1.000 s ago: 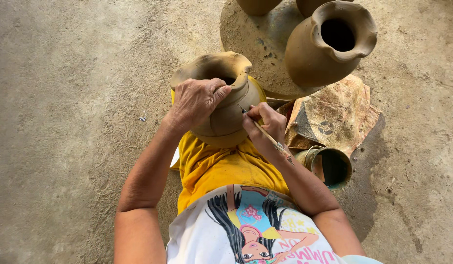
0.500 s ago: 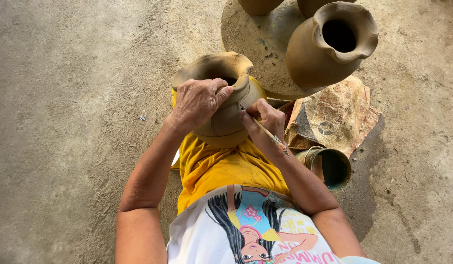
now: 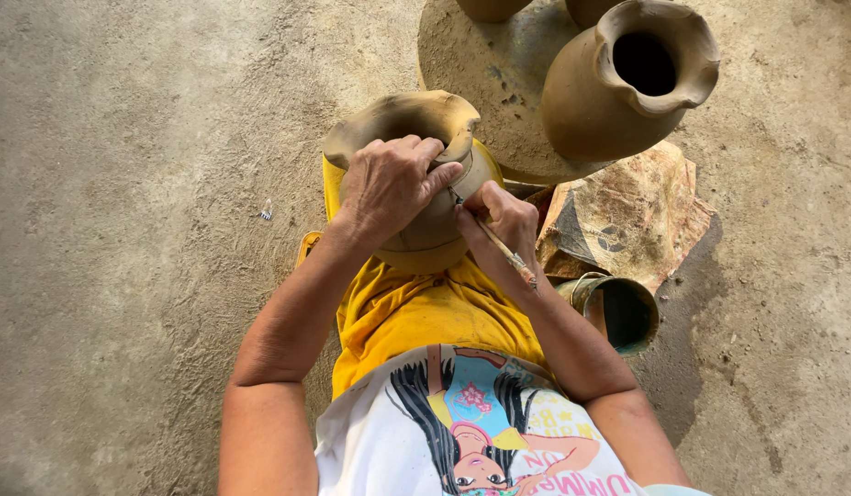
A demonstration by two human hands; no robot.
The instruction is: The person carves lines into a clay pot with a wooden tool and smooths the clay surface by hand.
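A brown unfired clay vase (image 3: 416,124) with a wavy rim rests on my lap over a yellow cloth (image 3: 416,308). My left hand (image 3: 389,188) lies flat across the vase's neck and shoulder, holding it steady. My right hand (image 3: 503,220) pinches a thin wooden stick (image 3: 494,241), whose tip touches the vase's side just under my left fingers.
A second, larger clay vase (image 3: 627,87) with a wavy rim stands on a round clay-smeared board (image 3: 485,69) at the upper right; two more pots show at the top edge. A stained cloth (image 3: 627,216) and a small round tin (image 3: 618,312) lie to my right on the concrete floor.
My right hand with the stick has shifted slightly up along the vase's side. My left hand and the vase have stayed almost still.
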